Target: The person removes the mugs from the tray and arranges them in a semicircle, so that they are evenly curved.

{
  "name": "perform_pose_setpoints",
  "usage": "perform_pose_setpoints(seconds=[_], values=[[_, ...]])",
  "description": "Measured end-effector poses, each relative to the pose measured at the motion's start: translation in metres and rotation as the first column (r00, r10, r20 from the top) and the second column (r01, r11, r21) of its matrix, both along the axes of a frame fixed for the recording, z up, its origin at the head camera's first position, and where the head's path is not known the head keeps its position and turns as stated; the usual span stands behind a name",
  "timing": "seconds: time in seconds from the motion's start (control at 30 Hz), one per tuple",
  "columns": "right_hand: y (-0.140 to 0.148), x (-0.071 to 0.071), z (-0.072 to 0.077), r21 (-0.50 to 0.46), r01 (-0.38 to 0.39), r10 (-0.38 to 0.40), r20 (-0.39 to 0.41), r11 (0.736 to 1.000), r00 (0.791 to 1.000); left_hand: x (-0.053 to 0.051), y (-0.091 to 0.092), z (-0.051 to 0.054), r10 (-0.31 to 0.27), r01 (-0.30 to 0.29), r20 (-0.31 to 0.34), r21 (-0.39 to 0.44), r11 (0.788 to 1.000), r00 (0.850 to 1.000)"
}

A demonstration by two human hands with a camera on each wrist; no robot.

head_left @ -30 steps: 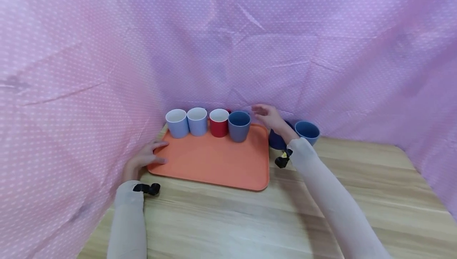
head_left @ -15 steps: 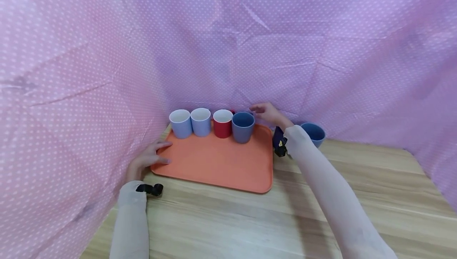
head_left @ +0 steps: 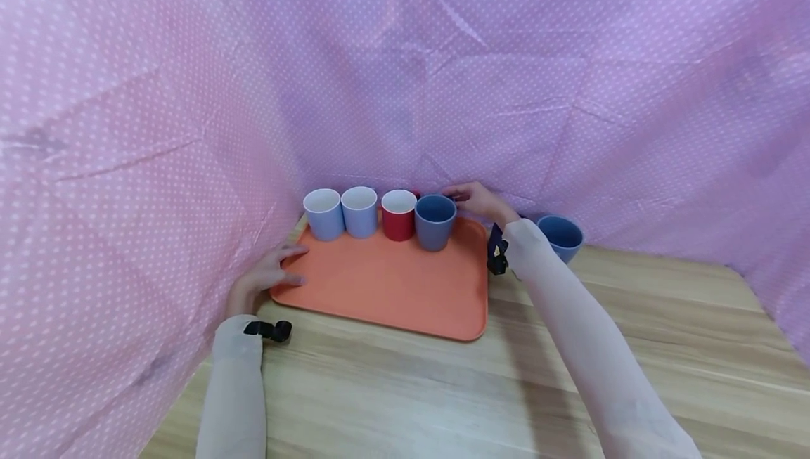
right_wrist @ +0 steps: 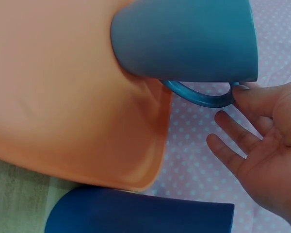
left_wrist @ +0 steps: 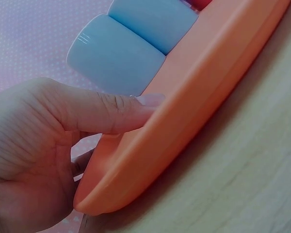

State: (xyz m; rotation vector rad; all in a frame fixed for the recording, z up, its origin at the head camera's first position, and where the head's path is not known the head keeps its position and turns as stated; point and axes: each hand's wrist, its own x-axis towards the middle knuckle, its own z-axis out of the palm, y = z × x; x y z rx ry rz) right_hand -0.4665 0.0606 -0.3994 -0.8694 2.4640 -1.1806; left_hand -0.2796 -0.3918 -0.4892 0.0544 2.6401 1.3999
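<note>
A row of mugs stands upright along the far side of an orange tray (head_left: 386,283): two light blue mugs (head_left: 325,215) (head_left: 360,212), a red mug (head_left: 399,223) with a white inside, and a grey-blue mug (head_left: 434,225) at the right end. My right hand (head_left: 476,200) is behind that last mug. In the right wrist view, its thumb and index finger pinch the top of the mug's handle (right_wrist: 201,98), while the other fingers are spread. My left hand (head_left: 266,273) rests against the tray's left edge, thumb (left_wrist: 121,112) laid straight over the rim, its other fingers partly hidden.
Just right of the tray stands a navy mug (right_wrist: 140,211), mostly hidden by the right wrist in the head view. Another blue mug (head_left: 562,234) is farther right. A pink dotted cloth (head_left: 506,79) rises behind and at the left of the wooden table (head_left: 380,389).
My right hand has moved a little left and closed in on the grey-blue mug's handle. The left hand stays at the tray edge. The head view has shifted slightly.
</note>
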Motion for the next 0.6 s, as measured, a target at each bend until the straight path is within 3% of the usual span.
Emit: perform_pose_setpoints(seconds=[0.2,0.4,0.6], values=[[0.004,0.001,0.001,0.027,0.003,-0.002,-0.024,1.000,1.000,-0.002,-0.001,-0.001,0.014,-0.014,0.022,0.021,1.000,1.000],[0.010,0.012,0.006,0.129,0.008,0.003,-0.084,0.992,0.996,-0.001,0.000,0.002,0.016,-0.016,0.036,0.000,1.000,0.999],[0.014,0.025,-0.002,0.147,-0.063,0.086,-0.151,0.987,0.985,-0.001,0.002,0.003,0.022,-0.021,0.057,-0.010,1.000,0.998]])
